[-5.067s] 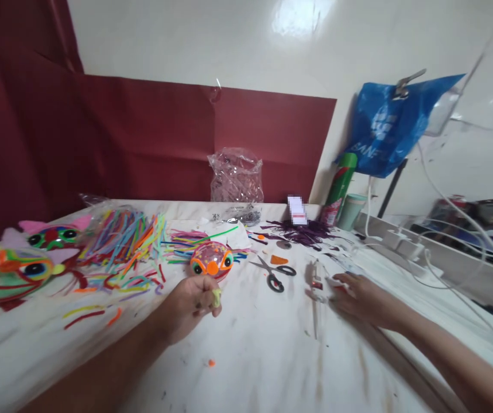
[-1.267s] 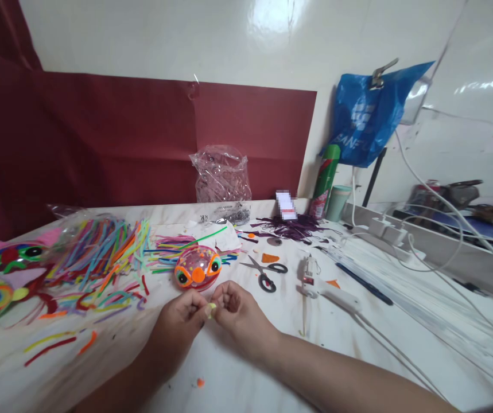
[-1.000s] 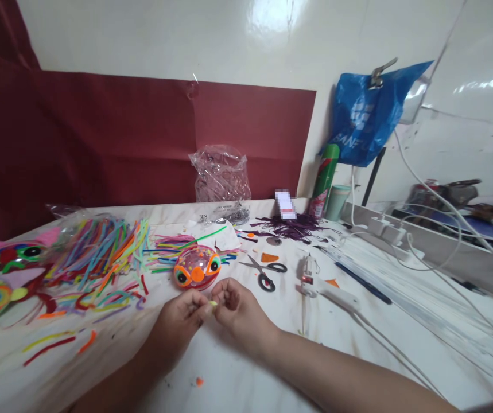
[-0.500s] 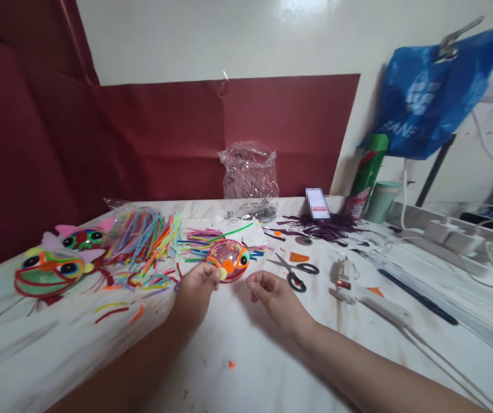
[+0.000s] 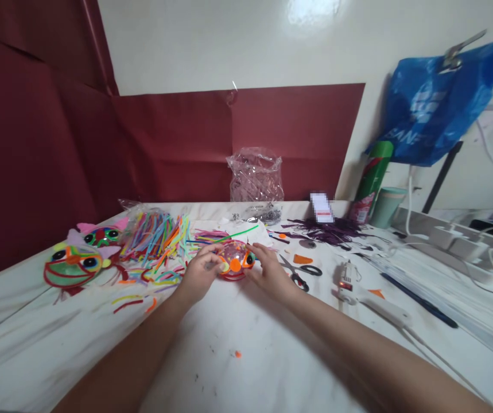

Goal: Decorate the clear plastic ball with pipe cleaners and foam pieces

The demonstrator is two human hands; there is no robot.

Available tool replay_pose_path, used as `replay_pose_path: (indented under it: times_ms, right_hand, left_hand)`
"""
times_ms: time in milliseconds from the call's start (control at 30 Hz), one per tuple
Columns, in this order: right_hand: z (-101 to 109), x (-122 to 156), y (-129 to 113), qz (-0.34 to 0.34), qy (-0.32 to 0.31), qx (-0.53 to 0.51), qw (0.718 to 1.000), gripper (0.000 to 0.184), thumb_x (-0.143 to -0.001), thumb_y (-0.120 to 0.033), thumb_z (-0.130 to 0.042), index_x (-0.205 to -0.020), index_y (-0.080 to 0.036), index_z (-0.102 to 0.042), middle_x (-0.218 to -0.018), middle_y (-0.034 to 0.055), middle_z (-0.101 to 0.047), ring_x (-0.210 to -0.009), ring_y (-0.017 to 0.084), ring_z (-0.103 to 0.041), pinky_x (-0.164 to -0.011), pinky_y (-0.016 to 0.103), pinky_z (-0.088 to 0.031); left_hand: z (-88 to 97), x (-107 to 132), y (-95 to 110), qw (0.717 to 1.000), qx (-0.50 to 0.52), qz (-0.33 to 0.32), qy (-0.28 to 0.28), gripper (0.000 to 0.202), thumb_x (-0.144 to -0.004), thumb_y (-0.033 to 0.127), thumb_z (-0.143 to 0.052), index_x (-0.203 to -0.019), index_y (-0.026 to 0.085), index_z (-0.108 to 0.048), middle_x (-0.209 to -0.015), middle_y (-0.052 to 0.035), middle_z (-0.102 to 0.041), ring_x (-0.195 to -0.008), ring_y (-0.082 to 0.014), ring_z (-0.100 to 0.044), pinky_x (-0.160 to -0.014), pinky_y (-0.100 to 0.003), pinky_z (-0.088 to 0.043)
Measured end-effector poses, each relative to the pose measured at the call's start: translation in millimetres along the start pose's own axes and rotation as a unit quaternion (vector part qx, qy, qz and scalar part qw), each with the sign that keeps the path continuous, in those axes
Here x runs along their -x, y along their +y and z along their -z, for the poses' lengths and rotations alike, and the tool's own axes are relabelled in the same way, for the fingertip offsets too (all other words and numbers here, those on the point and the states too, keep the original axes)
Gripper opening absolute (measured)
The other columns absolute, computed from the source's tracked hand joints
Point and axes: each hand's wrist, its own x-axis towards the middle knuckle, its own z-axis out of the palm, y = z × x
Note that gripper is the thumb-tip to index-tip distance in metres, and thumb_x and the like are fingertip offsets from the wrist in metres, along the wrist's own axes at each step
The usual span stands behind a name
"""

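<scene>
A small round craft face (image 5: 235, 260) with orange-ringed eyes and an orange nose sits on the white table (image 5: 246, 338). My left hand (image 5: 200, 274) touches its left side, fingers curled; the small yellow piece seen earlier is hard to make out between them. My right hand (image 5: 267, 271) rests against the face's right side with fingers partly curved round it. Both forearms reach in from the bottom edge.
Coloured pipe-cleaner strips (image 5: 155, 238) lie left of the face, beside two finished owl-like faces (image 5: 76, 265). Scissors (image 5: 300, 269) and a white glue gun (image 5: 356, 287) lie to the right. Purple scraps (image 5: 330, 231), a clear bag (image 5: 256, 178), a green can (image 5: 371, 182) stand further back.
Both hands have moved forward from pinching the yellow piece near the table front to the round craft face, one on each side of it. The camera has turned left.
</scene>
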Motion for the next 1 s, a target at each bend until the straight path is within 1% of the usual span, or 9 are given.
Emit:
replay_pose_path:
  times_ms: [33,67,200,300,400,567,667,800,1000]
  right_hand:
    - [-1,-4,2,-0.004,-0.013,0.001,1.0,0.052,-0.068,-0.016,-0.063,-0.119,-0.023,-0.056,-0.127,0.0095,-0.05,-0.121,0.027,-0.041,-0.099,0.046,-0.035]
    - [-2,-7,3,-0.009,-0.022,-0.001,1.0,0.053,-0.068,-0.014,-0.063,-0.12,-0.022,-0.056,-0.125,0.0097,-0.052,-0.119,0.027,-0.043,-0.1,0.046,-0.035]
    - [-6,-10,11,-0.017,-0.028,-0.019,0.999,0.054,-0.072,-0.012,-0.058,-0.124,-0.022,-0.052,-0.125,0.0091,-0.055,-0.114,0.025,-0.049,-0.091,0.043,-0.044]
    - [-7,-6,15,-0.018,-0.028,-0.033,0.999,0.055,-0.073,-0.012,-0.056,-0.126,-0.022,-0.05,-0.128,0.0083,-0.053,-0.114,0.024,-0.049,-0.09,0.041,-0.045]
    - [-7,-6,17,-0.021,-0.028,-0.043,0.998,0.056,-0.072,-0.011,-0.056,-0.127,-0.019,-0.049,-0.128,0.0108,-0.053,-0.113,0.024,-0.05,-0.089,0.041,-0.045]
    - [-6,-9,17,-0.034,-0.033,-0.048,0.998,0.055,-0.072,-0.01,-0.057,-0.126,-0.018,-0.05,-0.126,0.0109,-0.054,-0.111,0.024,-0.051,-0.088,0.04,-0.046]
    - [-6,-8,16,-0.041,-0.034,-0.058,0.997,0.055,-0.071,-0.009,-0.057,-0.125,-0.019,-0.051,-0.126,0.0104,-0.053,-0.11,0.023,-0.051,-0.086,0.038,-0.046]
    - [-5,-6,17,-0.041,-0.031,-0.067,0.996,0.055,-0.071,-0.01,-0.058,-0.125,-0.021,-0.051,-0.126,0.0094,-0.053,-0.111,0.023,-0.051,-0.086,0.038,-0.047]
    - [-5,-6,17,-0.034,-0.033,-0.054,0.997,0.055,-0.071,-0.012,-0.058,-0.125,-0.02,-0.05,-0.128,0.0103,-0.053,-0.111,0.024,-0.051,-0.085,0.039,-0.047]
  left_hand:
    - [-0.6,1,1,1.0,0.0,0.001,-0.004,0.012,-0.074,0.025,-0.057,-0.064,0.019,-0.06,-0.115,-0.008,-0.057,-0.111,-0.023,-0.05,-0.099,-0.04,-0.034]
    - [-1.1,1,3,1.0,0.001,0.002,-0.006,0.012,-0.074,0.025,-0.057,-0.064,0.019,-0.06,-0.114,-0.0085,-0.057,-0.111,-0.0232,-0.05,-0.1,-0.04,-0.033]
    - [-4.6,2,4,1.0,0.014,0.015,0.003,0.012,-0.074,0.025,-0.058,-0.063,0.019,-0.06,-0.111,-0.0098,-0.057,-0.11,-0.0234,-0.051,-0.099,-0.041,-0.034]
    - [-9.6,2,-1,1.0,0.012,0.014,0.025,0.011,-0.073,0.024,-0.059,-0.064,0.019,-0.061,-0.11,-0.0087,-0.056,-0.109,-0.0228,-0.051,-0.099,-0.039,-0.034]
    - [-15.2,2,-6,0.999,0.009,0.017,0.043,0.01,-0.074,0.025,-0.059,-0.066,0.019,-0.061,-0.114,-0.0078,-0.055,-0.113,-0.0223,-0.049,-0.1,-0.037,-0.033]
    - [-18.5,0,-9,0.998,0.017,0.031,0.051,0.011,-0.074,0.027,-0.057,-0.067,0.019,-0.06,-0.112,-0.0075,-0.056,-0.111,-0.022,-0.049,-0.098,-0.035,-0.034]
    - [-18.6,-1,-9,0.998,0.013,0.027,0.056,0.011,-0.075,0.026,-0.057,-0.067,0.018,-0.059,-0.11,-0.0075,-0.056,-0.11,-0.0219,-0.05,-0.098,-0.036,-0.034]
    - [-20.8,0,-6,0.998,0.006,0.026,0.055,0.011,-0.076,0.026,-0.056,-0.067,0.018,-0.059,-0.111,-0.0071,-0.054,-0.109,-0.0214,-0.05,-0.097,-0.035,-0.035]
    - [-23.9,1,5,0.996,0.0,0.035,0.079,0.01,-0.072,0.023,-0.058,-0.063,0.019,-0.058,-0.107,-0.0071,-0.055,-0.106,-0.0216,-0.051,-0.096,-0.035,-0.035]
